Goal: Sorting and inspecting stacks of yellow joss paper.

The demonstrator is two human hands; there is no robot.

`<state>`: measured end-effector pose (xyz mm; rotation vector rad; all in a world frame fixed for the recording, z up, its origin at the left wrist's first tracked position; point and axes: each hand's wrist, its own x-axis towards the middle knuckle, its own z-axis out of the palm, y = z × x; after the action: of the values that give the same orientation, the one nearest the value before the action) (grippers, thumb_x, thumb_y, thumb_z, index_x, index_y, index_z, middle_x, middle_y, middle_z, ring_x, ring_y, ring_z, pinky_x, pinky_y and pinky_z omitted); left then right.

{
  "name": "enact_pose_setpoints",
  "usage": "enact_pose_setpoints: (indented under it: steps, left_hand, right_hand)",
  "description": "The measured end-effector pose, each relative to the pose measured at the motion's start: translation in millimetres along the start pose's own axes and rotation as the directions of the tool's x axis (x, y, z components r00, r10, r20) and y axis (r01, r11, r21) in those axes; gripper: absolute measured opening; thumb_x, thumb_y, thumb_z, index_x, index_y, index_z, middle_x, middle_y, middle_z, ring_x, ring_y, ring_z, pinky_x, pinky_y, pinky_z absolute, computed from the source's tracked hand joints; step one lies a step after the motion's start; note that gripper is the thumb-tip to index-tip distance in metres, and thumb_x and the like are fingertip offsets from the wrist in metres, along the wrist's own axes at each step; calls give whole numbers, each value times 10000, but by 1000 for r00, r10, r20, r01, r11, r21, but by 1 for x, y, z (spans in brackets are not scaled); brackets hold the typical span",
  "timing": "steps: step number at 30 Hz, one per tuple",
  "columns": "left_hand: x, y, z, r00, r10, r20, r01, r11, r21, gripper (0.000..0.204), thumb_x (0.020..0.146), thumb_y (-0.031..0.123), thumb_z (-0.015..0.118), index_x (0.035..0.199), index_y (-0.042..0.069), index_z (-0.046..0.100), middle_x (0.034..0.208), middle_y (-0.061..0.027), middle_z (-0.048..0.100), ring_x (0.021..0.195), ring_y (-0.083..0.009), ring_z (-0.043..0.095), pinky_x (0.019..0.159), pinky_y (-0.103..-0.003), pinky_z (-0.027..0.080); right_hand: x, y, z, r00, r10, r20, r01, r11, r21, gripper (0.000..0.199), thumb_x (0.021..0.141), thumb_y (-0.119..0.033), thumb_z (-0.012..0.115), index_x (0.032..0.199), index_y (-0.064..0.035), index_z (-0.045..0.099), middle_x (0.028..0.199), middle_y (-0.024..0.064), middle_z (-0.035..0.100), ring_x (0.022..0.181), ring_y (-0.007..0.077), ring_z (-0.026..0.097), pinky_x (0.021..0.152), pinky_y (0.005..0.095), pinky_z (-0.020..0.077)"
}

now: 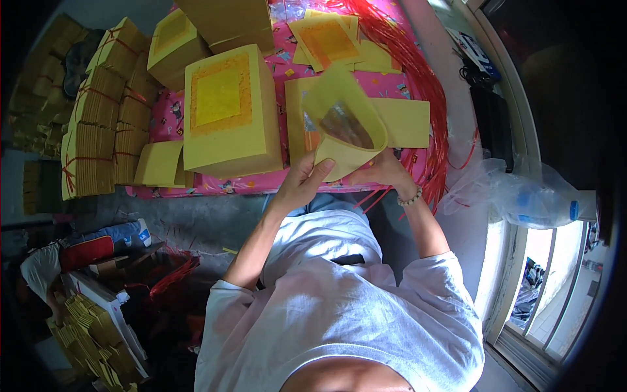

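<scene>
Between my hands, at the near edge of a pink patterned table cover [171,124], is yellow paper [346,155] bent into a loop, its far part blurred. My left hand [302,183] grips its near left side, thumb on the outer face. Around the lower right side curls my right hand [386,171], its fingers partly hidden by the paper; a beaded bracelet is on that wrist. Beneath and beyond the loop lie flat yellow sheets [406,123]. Left of my hands stands a tall stack of yellow paper [232,145], its top sheet bearing an orange-bordered bright yellow square.
Red strings [428,85] run down the table's right side. Tied yellow bundles [98,121] stack at the left; more paper stacks [225,23] stand behind. A clear plastic bag [539,199] hangs at right. Lower left, another person's sleeve [40,268] shows beside folded yellow paper [91,340].
</scene>
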<state>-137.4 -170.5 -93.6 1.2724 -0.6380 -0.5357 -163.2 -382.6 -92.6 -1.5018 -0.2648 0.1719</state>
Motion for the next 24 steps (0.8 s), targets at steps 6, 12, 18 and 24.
enact_pose_setpoints:
  steps: [6, 12, 18, 24]
  left_hand:
    - [3, 6, 7, 1000, 0, -27, 1, 999, 46, 280, 987, 191, 463, 1179, 1, 538, 1033, -40, 598, 965, -93, 523, 852, -253, 421]
    - [7, 16, 9, 982, 177, 58, -185, 961, 204, 321, 934, 177, 546, 1212, 17, 540, 1250, -95, 465, 1143, -146, 464, 966, -284, 361]
    - [6, 27, 8, 975, 64, 211, -23, 982, -190, 349, 928, 182, 556, 1225, 1, 524, 1289, -75, 475, 1137, -124, 478, 958, -277, 381]
    - [2, 10, 7, 980, -106, 167, 155, 936, -317, 335, 960, 216, 519, 1221, 6, 513, 1057, -21, 624, 981, -73, 555, 839, -237, 447]
  right_hand:
    - [-7, -3, 6, 999, 30, 12, -29, 997, -76, 910, 659, -101, 828, 1407, -60, 311, 1305, 77, 490, 1220, 170, 446, 1032, 349, 364]
    - [-16, 3, 7, 997, 31, -71, -31, 1000, -2, 942, 638, -180, 842, 1404, -59, 307, 1283, 92, 498, 1212, 191, 446, 1018, 364, 370]
    - [-21, -24, 19, 984, -91, 155, 93, 996, -3, 977, 608, -215, 851, 1397, -40, 303, 1281, 102, 486, 1184, 198, 461, 1012, 365, 363]
    - [-26, -10, 27, 977, -61, -202, 101, 976, 191, 780, 672, -191, 820, 1313, -27, 406, 1211, 83, 541, 1130, 159, 496, 969, 337, 401]
